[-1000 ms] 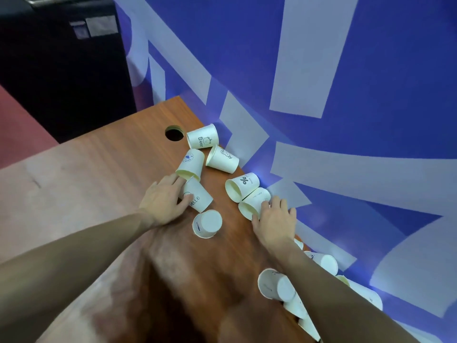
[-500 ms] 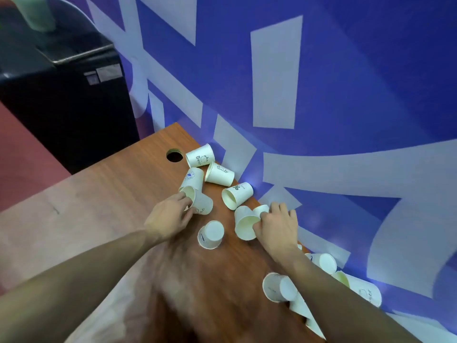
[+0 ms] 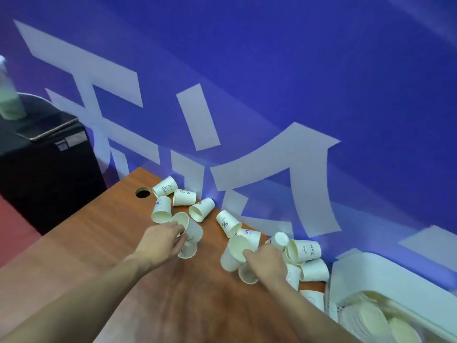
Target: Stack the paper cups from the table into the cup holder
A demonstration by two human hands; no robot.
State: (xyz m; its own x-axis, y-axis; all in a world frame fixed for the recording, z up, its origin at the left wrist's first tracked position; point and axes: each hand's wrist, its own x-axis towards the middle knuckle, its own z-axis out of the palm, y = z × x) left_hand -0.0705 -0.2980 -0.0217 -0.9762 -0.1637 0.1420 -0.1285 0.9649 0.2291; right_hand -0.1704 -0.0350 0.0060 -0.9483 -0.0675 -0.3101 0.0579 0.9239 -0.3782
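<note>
Status: early. Left hand (image 3: 160, 245) fingers curl round 1 paper cup (image 3: 189, 227), nested on another below the fingertips. Right hand (image 3: 267, 262) grips 1 cup (image 3: 241, 246) by the rim. Approx. 12 cups lie loose beyond both hands on the table (image 3: 99, 243). Cup holder (image 3: 351, 273) sits right of the right hand, w/ stacks inside.
</note>
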